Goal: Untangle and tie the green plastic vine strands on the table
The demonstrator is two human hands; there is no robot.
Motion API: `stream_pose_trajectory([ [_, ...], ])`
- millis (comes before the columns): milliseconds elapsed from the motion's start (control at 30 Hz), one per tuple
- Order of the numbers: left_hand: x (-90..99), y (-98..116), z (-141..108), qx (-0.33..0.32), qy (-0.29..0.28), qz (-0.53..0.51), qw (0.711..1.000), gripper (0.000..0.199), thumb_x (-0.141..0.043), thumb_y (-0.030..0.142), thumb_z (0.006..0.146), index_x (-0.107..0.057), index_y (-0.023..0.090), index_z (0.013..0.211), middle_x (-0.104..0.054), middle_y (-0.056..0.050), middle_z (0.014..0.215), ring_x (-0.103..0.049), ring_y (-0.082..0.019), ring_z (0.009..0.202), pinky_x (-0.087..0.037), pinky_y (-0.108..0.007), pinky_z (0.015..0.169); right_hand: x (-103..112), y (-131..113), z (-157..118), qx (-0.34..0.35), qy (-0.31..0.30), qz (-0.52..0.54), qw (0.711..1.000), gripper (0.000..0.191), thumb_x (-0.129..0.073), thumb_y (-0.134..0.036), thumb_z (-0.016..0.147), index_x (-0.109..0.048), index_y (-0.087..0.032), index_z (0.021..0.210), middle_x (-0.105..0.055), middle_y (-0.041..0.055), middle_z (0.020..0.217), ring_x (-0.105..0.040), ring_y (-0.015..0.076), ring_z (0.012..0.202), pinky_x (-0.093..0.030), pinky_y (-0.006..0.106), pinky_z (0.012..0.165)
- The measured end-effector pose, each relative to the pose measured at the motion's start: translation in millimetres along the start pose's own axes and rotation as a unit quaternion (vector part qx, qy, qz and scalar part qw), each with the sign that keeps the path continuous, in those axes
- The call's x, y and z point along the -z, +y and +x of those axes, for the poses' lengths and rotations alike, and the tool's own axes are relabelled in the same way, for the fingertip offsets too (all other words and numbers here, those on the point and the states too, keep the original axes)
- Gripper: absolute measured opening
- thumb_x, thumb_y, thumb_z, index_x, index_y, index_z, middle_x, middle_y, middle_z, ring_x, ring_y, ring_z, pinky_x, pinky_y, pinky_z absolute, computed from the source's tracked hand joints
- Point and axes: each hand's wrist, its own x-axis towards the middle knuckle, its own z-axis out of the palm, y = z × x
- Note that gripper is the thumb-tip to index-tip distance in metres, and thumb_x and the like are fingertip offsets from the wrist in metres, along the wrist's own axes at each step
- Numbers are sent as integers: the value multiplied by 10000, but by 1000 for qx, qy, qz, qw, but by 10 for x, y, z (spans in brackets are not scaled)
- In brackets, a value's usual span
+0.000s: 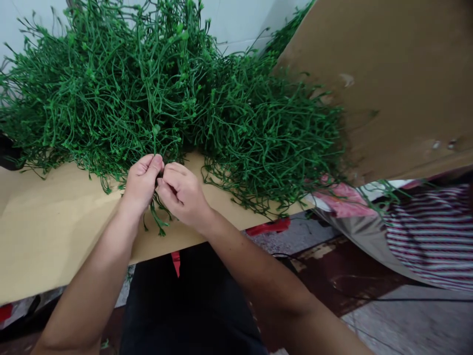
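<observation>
Green, slender, plastic-looking stem (155, 142) — pinched in the closed left hand (142, 181), the nearer one — its long axis pointing away beyond the thumb; right hand (185, 193) curls tight just beside, contents hidden; tangled green sprigs (121, 88) spread beyond both.

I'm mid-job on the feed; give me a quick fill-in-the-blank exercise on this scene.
1. The piled stems are colored ____.
2. The left hand and right hand are bare, wearing no ____.
3. The large brown panel stands on the ____ side of the picture.
4. Below that panel, the cloth is patterned with ____.

Missing words: green; gloves; right; stripes.
</observation>
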Motion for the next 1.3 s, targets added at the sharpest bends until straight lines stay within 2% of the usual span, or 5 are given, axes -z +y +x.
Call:
stream_pose_trajectory([
  [300, 255, 77, 152, 35, 74, -67, 994, 348, -586, 420, 797, -429, 190, 588, -363, 71, 470, -294, -42, 372, -256, -180, 364, -68, -673, -42, 247, -135, 93, 955, 227, -437, -195, 852, -467, -200, 627, -505, 2, 628, -453, 114, 639, -431, 266, 683],
  [633, 161, 142, 42, 65, -79, -106, 989, 303, -526, 408, 821, -607, 144, 696, -312, 62, 457, -273, -37, 378, -234, -177, 367, 816, -129, 335, -142, 29, 12, 989, 310, -468, -337, 897, -522, -183, 634, -431, -20, 580, -431, 81, 541, -362, 265, 539],
  [967, 162, 182, 1, 74, -99, -55, 991, 225, -525, 246, 805, -648, 148, 967, -618, -11, 593, -470, -62, 461, -352, -172, 438, 1825, 839, 563, -257, 225, -330, 880, 233, -783, -186, 578, -604, -149, 722, -558, 114, 1037, -538, 199, 947, -361, 343, 807],
  [1067, 122, 177, 1, 66, -111, -12, 992, 212, -571, 278, 807, -667, 150, 946, -652, -26, 639, -516, -67, 507, -381, -170, 471, 1625, 596, 495, -194, 157, -343, 906, 293, -667, -373, 712, -634, -117, 851, -578, 109, 1028, -533, 190, 982, -353, 360, 787],
  [1300, 120, 44, 33, -10, -64, 21, 998, 274, -646, 392, 744, -706, 176, 902, -699, -52, 915, -595, -123, 774, -466, -209, 639, 360, 31, 238, -161, -129, -33, 978, 428, -571, -516, 790, -583, -120, 953, -638, 105, 972, -586, 188, 914, -452, 358, 821],
])
